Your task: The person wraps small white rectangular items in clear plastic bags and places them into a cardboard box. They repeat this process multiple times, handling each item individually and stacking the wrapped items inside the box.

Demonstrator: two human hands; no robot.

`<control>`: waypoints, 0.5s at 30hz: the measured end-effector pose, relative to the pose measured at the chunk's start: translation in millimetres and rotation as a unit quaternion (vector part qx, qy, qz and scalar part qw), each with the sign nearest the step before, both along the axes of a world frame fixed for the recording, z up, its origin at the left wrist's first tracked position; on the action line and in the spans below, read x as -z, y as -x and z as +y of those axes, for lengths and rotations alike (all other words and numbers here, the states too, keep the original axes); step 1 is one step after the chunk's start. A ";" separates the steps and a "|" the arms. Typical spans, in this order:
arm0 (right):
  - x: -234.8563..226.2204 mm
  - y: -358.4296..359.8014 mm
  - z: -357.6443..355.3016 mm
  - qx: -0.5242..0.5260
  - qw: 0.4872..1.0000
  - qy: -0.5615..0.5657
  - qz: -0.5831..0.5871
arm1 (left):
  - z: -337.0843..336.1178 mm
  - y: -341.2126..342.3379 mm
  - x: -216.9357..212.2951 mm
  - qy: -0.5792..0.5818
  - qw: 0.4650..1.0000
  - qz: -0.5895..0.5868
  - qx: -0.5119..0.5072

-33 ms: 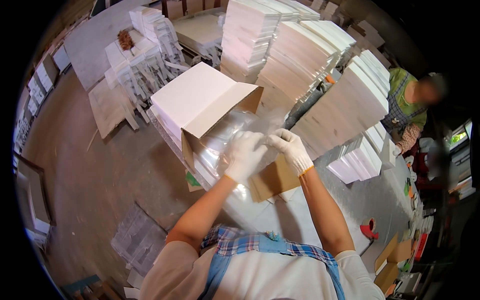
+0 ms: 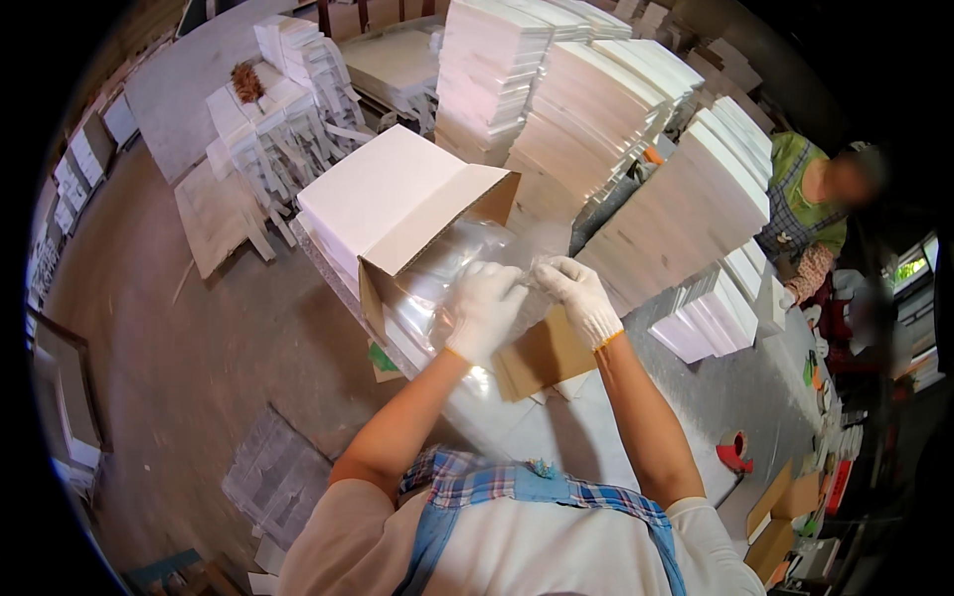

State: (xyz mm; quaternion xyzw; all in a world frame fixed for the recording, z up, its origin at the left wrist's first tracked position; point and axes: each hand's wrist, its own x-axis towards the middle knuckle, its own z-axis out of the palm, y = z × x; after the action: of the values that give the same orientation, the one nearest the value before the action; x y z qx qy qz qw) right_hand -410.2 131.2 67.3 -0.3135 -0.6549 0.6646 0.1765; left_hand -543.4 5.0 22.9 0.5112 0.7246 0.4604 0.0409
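Note:
Clear plastic film [image 2: 455, 260], probably a bag, bulges out of the open side of a white cardboard box [image 2: 383, 194]. My left hand [image 2: 487, 313], in a white knit glove, is closed on the film at the box opening. Just to its right my right hand [image 2: 579, 298], in a matching glove with an orange cuff edge, pinches the gathered film between thumb and fingers. The fingertips of both hands nearly meet. A brown box flap [image 2: 545, 358] hangs open below my hands. What lies inside the box under the film cannot be made out.
Tall stacks of white-edged boards [image 2: 596, 119] stand behind and right of the box. A red tape dispenser [image 2: 734, 453] lies on the grey worktable [image 2: 686, 397]. At the right a co-worker [image 2: 805, 199] stands beside the boards. Stacked flat pieces [image 2: 288, 109] sit at the back left.
The loose film above my right hand has shifted slightly. Both hands keep nearly the same place and grip.

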 end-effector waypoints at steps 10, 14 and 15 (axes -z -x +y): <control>18.3 -14.8 2.7 0.033 0.997 0.015 0.067 | -2.8 -5.4 10.2 -0.117 0.992 -0.050 -0.012; 36.0 -21.7 11.9 0.062 0.992 0.054 0.098 | -2.8 -5.0 19.7 -0.136 0.980 -0.143 -0.030; 38.3 -24.3 12.4 0.076 0.988 0.071 0.115 | -3.8 -3.3 21.9 -0.131 0.975 -0.174 -0.041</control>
State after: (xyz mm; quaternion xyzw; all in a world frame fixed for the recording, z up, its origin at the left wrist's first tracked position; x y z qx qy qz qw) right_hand -385.9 143.6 28.9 -0.2955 -0.5556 0.7255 0.2784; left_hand -540.1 1.2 1.0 0.3935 0.6602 0.6347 0.0804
